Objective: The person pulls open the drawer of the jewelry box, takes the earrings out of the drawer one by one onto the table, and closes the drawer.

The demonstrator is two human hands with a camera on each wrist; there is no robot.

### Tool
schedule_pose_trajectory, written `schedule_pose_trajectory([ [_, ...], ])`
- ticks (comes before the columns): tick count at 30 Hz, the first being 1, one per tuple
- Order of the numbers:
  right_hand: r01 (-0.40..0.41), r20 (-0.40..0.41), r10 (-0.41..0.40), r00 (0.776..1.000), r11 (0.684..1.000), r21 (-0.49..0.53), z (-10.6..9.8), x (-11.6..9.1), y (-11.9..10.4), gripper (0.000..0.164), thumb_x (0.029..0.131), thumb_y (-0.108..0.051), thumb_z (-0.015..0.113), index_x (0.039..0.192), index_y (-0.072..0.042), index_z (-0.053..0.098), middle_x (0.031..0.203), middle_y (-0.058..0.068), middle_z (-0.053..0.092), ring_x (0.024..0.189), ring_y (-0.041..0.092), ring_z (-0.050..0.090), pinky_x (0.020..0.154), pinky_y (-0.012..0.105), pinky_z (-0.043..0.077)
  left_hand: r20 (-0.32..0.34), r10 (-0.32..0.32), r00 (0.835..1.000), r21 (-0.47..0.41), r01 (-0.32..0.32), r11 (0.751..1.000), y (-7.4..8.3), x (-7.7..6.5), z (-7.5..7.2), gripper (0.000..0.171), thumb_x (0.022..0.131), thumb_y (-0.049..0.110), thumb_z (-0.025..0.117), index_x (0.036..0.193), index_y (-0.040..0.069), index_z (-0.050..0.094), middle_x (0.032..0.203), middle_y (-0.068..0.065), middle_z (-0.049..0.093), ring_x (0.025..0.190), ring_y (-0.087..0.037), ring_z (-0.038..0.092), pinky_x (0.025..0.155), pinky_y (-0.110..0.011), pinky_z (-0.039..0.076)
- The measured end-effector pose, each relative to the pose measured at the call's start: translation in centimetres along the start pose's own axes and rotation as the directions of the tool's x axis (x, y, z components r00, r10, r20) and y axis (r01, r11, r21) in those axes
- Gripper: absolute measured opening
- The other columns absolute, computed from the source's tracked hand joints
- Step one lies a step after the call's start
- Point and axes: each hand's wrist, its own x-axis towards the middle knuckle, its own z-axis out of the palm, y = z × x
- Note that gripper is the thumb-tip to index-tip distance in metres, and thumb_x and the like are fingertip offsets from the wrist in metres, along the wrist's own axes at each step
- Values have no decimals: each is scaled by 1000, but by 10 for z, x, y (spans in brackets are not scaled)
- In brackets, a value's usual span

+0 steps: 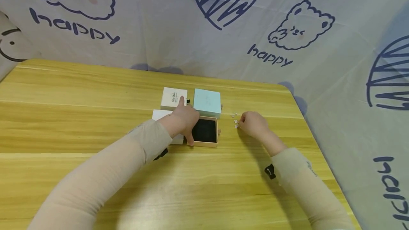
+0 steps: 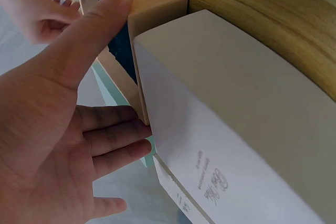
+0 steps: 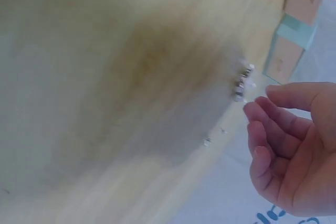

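Note:
My left hand (image 1: 184, 118) spans the end of an uncovered box tray (image 1: 218, 136) with a black insert (image 1: 205, 130). In the left wrist view, the thumb (image 2: 105, 17) lies across one side of the tray and the fingertips touch its opposite corner, beside a white box (image 2: 194, 87). My right hand (image 1: 254, 125) hovers at several small, shiny jewellery pieces (image 1: 235, 121). Its fingers are loosely bent, and the right wrist view shows a small gap between thumb and index finger. Nothing is visible in that gap; the sparkling pieces (image 3: 241, 83) lie just beyond the fingertips.
A cream box (image 1: 169, 97) and a light blue box (image 1: 207, 102) stand behind the tray. The white box is partly hidden under my left forearm. Behind the wooden table (image 1: 204, 194) hangs a printed white cloth (image 1: 159, 17).

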Motion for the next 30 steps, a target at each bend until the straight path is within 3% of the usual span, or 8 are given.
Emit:
schedule_pose_trajectory([
  [4,31,-63,-28,998,998,52,-8,-3,-10,22,93,-25,53,98,-7,65,90,9,68,67,18,58,57,29,46,6,-6,1000,-6,6,1000,0,-1,1,75,64,61,75,117,11,59,117,-5,64,121,-28,50,115,-61,7],
  [8,205,-104,-192,976,969,136,-10,-6,-24,30,91,-28,58,109,-5,63,107,13,66,98,28,61,85,41,50,8,-3,1000,-12,3,1000,1,-2,3,77,64,61,75,119,10,59,118,-6,63,121,-28,51,115,-60,8],
  [10,293,-84,-282,956,942,161,-8,-8,-31,39,89,-31,61,117,-3,60,119,16,61,114,32,54,97,46,45,2,-1,1000,-7,1,1000,1,-2,3,78,64,61,74,120,10,58,120,-6,63,122,-28,50,114,-61,9],
  [13,375,5,-379,925,917,133,-3,-10,-40,64,84,-41,65,133,-3,47,137,17,47,129,35,41,105,48,38,-11,-6,1000,6,6,1000,2,-1,2,79,64,61,74,121,10,58,121,-6,63,124,-28,49,114,-61,10],
  [16,400,123,-404,906,915,57,1,-11,-47,92,76,-54,68,145,-7,29,148,16,33,138,34,29,110,48,32,-16,-12,1000,14,12,1000,1,-1,1,79,64,61,74,122,10,58,121,-6,63,124,-29,49,114,-60,12],
  [19,429,175,-420,891,903,-20,4,-11,-51,105,73,-59,69,148,-6,19,150,15,28,139,33,27,111,48,31,-16,-15,1000,22,15,1000,1,-1,0,79,64,61,74,122,10,58,122,-6,63,125,-29,49,114,-60,13],
  [24,435,183,-417,890,898,-69,5,-9,-54,103,73,-56,70,147,-3,22,148,16,31,138,32,29,112,47,30,-17,-9,1000,16,10,1000,0,0,1,79,65,61,74,122,9,57,122,-7,61,123,-27,49,114,-56,19],
  [30,431,193,-411,891,900,-72,7,-7,-55,100,72,-55,71,145,-3,26,147,15,34,137,31,31,113,46,29,-52,25,998,-77,-29,997,-9,-4,10,86,69,64,68,130,6,49,133,-10,53,126,-28,45,110,-50,31],
])
